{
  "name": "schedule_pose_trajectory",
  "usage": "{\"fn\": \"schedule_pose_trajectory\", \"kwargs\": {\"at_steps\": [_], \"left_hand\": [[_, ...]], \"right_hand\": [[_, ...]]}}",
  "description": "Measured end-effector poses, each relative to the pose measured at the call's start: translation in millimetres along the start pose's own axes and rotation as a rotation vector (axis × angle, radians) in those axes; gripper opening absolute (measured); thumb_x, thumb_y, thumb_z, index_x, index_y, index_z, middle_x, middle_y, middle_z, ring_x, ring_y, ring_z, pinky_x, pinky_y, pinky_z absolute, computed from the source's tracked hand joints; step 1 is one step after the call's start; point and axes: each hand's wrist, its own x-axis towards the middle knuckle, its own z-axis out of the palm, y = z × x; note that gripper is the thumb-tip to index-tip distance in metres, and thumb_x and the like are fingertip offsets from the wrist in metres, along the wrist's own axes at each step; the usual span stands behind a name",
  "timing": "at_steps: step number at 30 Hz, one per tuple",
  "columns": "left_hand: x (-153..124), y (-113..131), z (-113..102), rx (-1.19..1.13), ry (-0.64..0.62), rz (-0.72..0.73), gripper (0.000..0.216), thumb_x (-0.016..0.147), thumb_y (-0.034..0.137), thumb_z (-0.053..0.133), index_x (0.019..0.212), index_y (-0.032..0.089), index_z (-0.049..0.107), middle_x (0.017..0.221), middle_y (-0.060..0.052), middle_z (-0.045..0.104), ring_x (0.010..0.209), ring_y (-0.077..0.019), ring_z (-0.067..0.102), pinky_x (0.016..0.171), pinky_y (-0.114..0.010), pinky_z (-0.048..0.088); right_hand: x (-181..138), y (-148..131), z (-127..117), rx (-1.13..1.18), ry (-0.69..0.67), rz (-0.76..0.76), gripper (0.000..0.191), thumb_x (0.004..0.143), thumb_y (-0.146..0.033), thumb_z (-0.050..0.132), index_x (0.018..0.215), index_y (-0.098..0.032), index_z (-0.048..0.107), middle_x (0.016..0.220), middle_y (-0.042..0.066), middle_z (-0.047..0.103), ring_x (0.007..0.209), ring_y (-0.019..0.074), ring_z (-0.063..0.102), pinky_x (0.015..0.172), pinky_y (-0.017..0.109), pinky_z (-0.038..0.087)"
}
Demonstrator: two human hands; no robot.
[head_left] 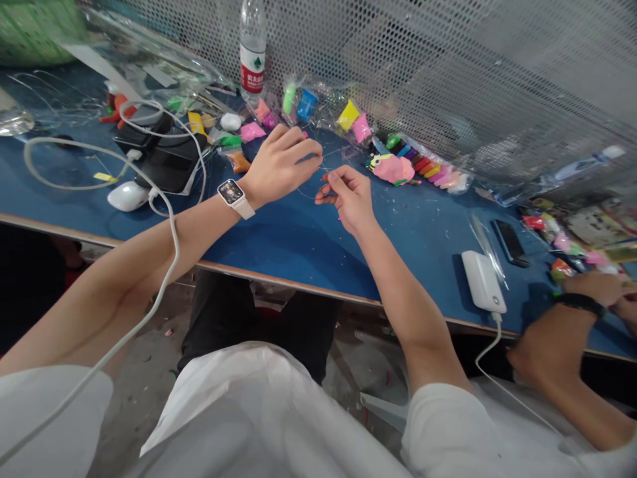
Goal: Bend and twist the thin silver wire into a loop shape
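My left hand [286, 162], with a white watch [233, 198] on its wrist, is held over the blue table with bent fingers drawn in towards the thumb. Facing it, my right hand [351, 196] pinches thumb and forefinger together. Thin, faint lines like clear thread show near the fingertips; whatever either hand holds is too small to make out. Just right of my right hand lies a pink clay figure [393, 168] with a yellow and green end. Behind my left hand are small packets of coloured clay, among them a pink packet [252, 131] and an orange packet [235, 159].
A water bottle [253, 56] stands by the perforated metal screen. At left, a white cable [172, 265] crosses over my left forearm near a black device [172, 156]. A white power bank [482, 282] and phone [510, 243] lie right, beside another person's hand [590, 292].
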Motion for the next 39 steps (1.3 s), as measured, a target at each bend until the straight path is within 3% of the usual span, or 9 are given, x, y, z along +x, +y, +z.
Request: {"fn": "schedule_pose_trajectory", "kwargs": {"at_steps": [8,13,17,20,22,31,39], "left_hand": [[-2.7,1.0,11.7,0.064,-0.017,-0.023,0.028,0.113,0.035,0.054,0.103,0.024,0.078,0.123,-0.011,0.077,0.127,-0.0336,0.068,0.117,-0.059,0.047],[-2.9,-5.7,10.6,0.029,-0.123,-0.015,0.019,0.108,0.033,0.065,0.101,0.022,0.079,0.117,-0.011,0.079,0.124,-0.0353,0.07,0.117,-0.061,0.047],[1.0,-8.6,4.7,-0.225,-0.222,-0.129,0.016,0.101,0.032,0.074,0.098,0.019,0.082,0.1,-0.008,0.08,0.1,-0.0254,0.073,0.098,-0.044,0.056],[2.1,-6.8,-0.8,-0.453,-0.344,-0.261,0.018,0.101,0.032,0.074,0.098,0.018,0.083,0.089,-0.005,0.079,0.084,-0.0174,0.07,0.08,-0.032,0.054],[1.4,-5.6,-1.9,-0.544,-0.384,-0.305,0.019,0.103,0.032,0.072,0.098,0.017,0.082,0.092,-0.006,0.08,0.083,-0.0152,0.071,0.079,-0.029,0.054],[-2.6,-12.4,9.2,-0.589,-0.344,-0.241,0.017,0.102,0.033,0.071,0.105,0.017,0.075,0.098,-0.006,0.081,0.087,-0.0149,0.073,0.081,-0.028,0.058],[-4.8,-8.5,13.3,-0.728,-0.325,-0.3,0.014,0.104,0.031,0.073,0.102,0.016,0.074,0.097,-0.007,0.08,0.086,-0.0133,0.072,0.08,-0.027,0.057]], "right_hand": [[3.5,5.6,-17.6,-0.282,-0.05,-0.248,0.048,0.097,-0.072,0.078,0.092,-0.025,0.072,0.074,-0.004,0.075,0.068,0.0122,0.078,0.069,0.026,0.069],[5.5,6.5,-29.8,-0.482,-0.086,-0.365,0.042,0.106,-0.065,0.07,0.093,-0.025,0.074,0.081,-0.001,0.076,0.074,0.0121,0.078,0.072,0.026,0.065],[5.6,3.6,-30.9,-0.503,-0.076,-0.409,0.04,0.107,-0.063,0.07,0.093,-0.026,0.075,0.085,0.0,0.075,0.077,0.0128,0.077,0.073,0.027,0.063],[5.5,3.7,-28.9,-0.498,-0.086,-0.409,0.041,0.107,-0.064,0.07,0.093,-0.026,0.075,0.086,0.0,0.074,0.076,0.0128,0.076,0.072,0.028,0.063],[5.9,5.7,-28.0,-0.491,-0.082,-0.383,0.044,0.105,-0.067,0.07,0.092,-0.025,0.075,0.083,-0.001,0.074,0.071,0.0127,0.075,0.07,0.029,0.062],[11.1,16.1,-30.2,-0.393,-0.038,-0.273,0.049,0.098,-0.075,0.076,0.091,-0.026,0.073,0.078,-0.002,0.074,0.068,0.0147,0.074,0.069,0.033,0.064],[12.5,12.8,-31.1,-0.424,-0.014,-0.264,0.057,0.093,-0.083,0.074,0.091,-0.026,0.074,0.08,-0.001,0.074,0.07,0.0162,0.074,0.072,0.035,0.064]]}}
